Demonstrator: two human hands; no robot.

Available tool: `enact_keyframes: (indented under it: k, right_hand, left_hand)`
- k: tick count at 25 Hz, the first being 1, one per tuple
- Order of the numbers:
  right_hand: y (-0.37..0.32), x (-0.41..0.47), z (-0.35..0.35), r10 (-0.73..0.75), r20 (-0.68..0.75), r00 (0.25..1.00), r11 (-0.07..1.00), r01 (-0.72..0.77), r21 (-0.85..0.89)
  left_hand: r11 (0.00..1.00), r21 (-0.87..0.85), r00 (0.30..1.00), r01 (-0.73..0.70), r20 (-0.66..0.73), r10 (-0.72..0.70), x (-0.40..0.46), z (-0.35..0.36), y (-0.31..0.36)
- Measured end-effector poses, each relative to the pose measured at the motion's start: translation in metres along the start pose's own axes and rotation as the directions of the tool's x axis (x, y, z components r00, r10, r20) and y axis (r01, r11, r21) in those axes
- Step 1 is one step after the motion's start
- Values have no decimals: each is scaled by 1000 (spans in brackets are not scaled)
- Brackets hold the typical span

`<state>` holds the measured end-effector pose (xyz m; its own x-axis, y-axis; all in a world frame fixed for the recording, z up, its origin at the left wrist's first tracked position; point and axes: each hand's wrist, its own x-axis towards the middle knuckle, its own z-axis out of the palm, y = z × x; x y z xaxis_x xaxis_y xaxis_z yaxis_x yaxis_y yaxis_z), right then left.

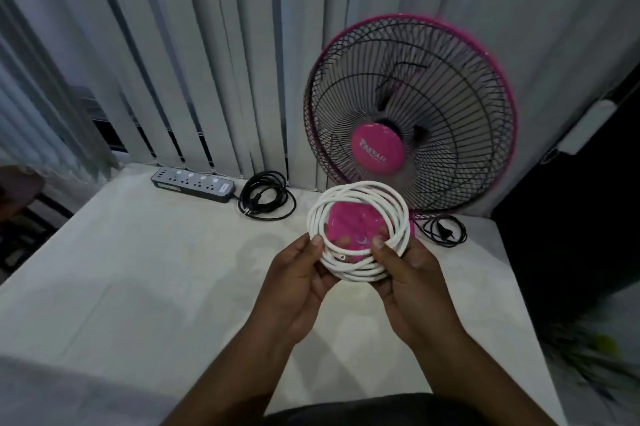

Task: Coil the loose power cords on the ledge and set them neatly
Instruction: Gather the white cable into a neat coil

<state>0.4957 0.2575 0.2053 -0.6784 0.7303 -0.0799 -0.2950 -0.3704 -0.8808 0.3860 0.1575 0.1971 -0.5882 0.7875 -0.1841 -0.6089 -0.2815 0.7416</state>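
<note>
White cord (358, 217) was coiled, held above the ledge (138, 269) before the fan (412, 114) | left hand (298, 283) and right hand (412, 283) pinched its lower rim | likely light, springy; best gripped across all loops | black cords (266, 198) lay coiled behind.

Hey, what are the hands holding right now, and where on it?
Both hands hold the coiled white cord by its near, lower edge: the left hand pinches the left side of the coil, the right hand the right side.
</note>
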Motion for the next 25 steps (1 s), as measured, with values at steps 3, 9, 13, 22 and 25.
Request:
enact_keyframes:
  k: [3, 9, 13, 22, 25]
  right_hand:
    - [-9, -4, -44, -71, -39, 997, 992, 66, -106]
    - [-3, -21, -148, -46, -148, 988, 902, -22, -430]
    - [-2, -27, -222, 265, -261, 928, 825, -358, -436]
    - [15, -23, -327, 369, -362, 856, 674, -515, -531]
    - [29, -7, -338, 375, -461, 804, 726, -564, -394]
  left_hand:
    - [988, 125, 996, 86, -5, -86, 3, 33, -30]
    - [913, 317, 966, 256, -67, -248, 11, 79, -113]
    - [857, 387, 940, 339, -185, -288, 13, 96, -172]
    - [536, 652, 823, 537, -265, -502, 44, 89, -252]
    - [514, 697, 846, 500, -268, -461, 68, 83, -269]
